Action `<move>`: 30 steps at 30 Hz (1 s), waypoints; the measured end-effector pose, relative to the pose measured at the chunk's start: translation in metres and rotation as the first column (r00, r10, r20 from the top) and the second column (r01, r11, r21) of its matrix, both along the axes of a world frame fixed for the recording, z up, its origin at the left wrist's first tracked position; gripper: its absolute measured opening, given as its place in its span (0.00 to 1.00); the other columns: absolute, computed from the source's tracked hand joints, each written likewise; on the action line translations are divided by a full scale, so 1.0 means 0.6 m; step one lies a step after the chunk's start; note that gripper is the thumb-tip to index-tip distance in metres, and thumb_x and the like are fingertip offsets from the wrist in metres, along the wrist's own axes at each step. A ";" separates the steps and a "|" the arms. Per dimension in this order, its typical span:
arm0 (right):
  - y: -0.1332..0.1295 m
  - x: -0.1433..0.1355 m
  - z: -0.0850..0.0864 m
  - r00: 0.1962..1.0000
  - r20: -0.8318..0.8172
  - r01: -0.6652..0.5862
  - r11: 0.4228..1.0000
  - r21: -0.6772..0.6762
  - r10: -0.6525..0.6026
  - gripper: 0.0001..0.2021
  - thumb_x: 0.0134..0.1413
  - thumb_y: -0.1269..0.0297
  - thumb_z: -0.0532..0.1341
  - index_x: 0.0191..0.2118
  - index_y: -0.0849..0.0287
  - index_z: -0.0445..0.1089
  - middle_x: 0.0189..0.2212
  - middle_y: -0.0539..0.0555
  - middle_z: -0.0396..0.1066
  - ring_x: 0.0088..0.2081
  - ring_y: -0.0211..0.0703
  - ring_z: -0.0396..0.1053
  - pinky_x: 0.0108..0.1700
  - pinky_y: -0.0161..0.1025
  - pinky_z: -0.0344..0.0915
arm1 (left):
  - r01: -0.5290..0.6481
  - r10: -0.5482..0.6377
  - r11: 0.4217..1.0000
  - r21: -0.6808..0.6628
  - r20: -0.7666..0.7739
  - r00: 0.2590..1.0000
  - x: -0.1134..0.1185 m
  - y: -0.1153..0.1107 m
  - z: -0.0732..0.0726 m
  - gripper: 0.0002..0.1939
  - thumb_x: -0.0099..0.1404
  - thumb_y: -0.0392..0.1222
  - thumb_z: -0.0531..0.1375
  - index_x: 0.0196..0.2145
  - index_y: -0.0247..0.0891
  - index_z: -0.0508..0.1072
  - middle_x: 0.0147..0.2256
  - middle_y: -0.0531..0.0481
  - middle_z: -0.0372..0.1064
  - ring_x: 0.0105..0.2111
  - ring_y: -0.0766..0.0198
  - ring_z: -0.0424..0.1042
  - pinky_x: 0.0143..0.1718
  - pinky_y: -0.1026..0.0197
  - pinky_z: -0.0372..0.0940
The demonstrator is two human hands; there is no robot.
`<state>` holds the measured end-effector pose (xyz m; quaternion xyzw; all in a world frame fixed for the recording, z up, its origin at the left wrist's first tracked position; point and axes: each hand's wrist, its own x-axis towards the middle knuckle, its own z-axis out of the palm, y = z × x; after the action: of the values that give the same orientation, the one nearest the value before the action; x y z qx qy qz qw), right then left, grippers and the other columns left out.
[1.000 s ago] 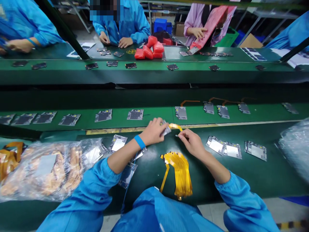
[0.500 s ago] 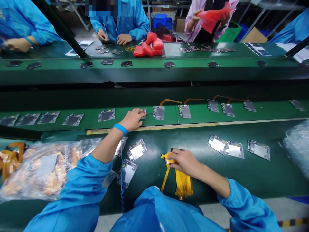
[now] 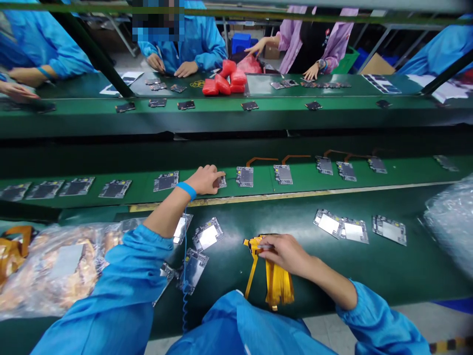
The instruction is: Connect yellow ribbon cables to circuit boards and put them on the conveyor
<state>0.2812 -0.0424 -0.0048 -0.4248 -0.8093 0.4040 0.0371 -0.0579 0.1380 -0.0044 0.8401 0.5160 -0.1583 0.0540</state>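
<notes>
My left hand point(image 3: 205, 179), with a blue wrist strap, reaches over the green belt. Its fingers are closed on a circuit board point(image 3: 221, 180), which the hand partly covers. Nearer my body, my right hand point(image 3: 285, 252) pinches at the top of a bundle of yellow flex cables point(image 3: 280, 286) on the dark green table. The fingertips hide part of the cable ends. One single flex cable point(image 3: 252, 276) slants down to the left of the bundle. Between my arms lie several loose boards with silver plates, among them one circuit board point(image 3: 208, 233).
Boards stand in a row along the belt point(image 3: 199, 199); some on the right carry orange flex cables. A clear bag of copper-coloured parts point(image 3: 88, 276) fills the left side. Bubble wrap point(image 3: 449, 222) lies at right. Opposite, co-workers sit behind red packets point(image 3: 223, 81). A coiled blue cord point(image 3: 185, 291) hangs from my wrist.
My view has tilted slightly. My left hand stays at the belt board, and my right fingers have shifted a little on the flex cables. Opposite, a person in pink has lowered a red bag.
</notes>
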 end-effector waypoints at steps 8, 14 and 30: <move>0.047 0.021 -0.025 0.911 -0.260 0.259 0.935 -0.242 -0.320 0.15 0.62 0.51 0.62 0.33 0.59 0.72 0.28 0.50 0.72 0.30 0.39 0.66 0.33 0.34 0.59 | 0.172 -0.190 0.981 0.094 0.228 0.955 0.108 -0.101 0.028 0.30 0.60 0.47 0.63 0.60 0.38 0.71 0.48 0.39 0.65 0.47 0.47 0.66 0.47 0.50 0.61; 0.105 0.022 -0.055 0.901 -0.232 0.347 0.929 -0.126 -0.367 0.17 0.61 0.51 0.60 0.30 0.59 0.71 0.24 0.48 0.69 0.28 0.39 0.62 0.32 0.35 0.54 | 0.233 -0.240 0.971 0.058 0.250 0.938 0.177 -0.179 0.008 0.25 0.64 0.43 0.62 0.58 0.36 0.70 0.50 0.37 0.65 0.50 0.46 0.64 0.49 0.48 0.63; 0.140 0.001 -0.051 0.945 0.030 0.324 0.945 0.045 -0.325 0.11 0.64 0.59 0.61 0.36 0.57 0.79 0.30 0.51 0.78 0.32 0.41 0.69 0.33 0.35 0.53 | 0.361 -0.349 0.932 -0.017 0.221 0.911 0.184 -0.160 0.010 0.14 0.66 0.38 0.61 0.50 0.42 0.72 0.51 0.39 0.64 0.51 0.45 0.65 0.46 0.48 0.68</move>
<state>0.2819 0.0417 -0.0353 -0.5588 -0.7367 0.3685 0.0965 0.0524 0.0419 0.0018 0.9300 0.3412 -0.0886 0.1038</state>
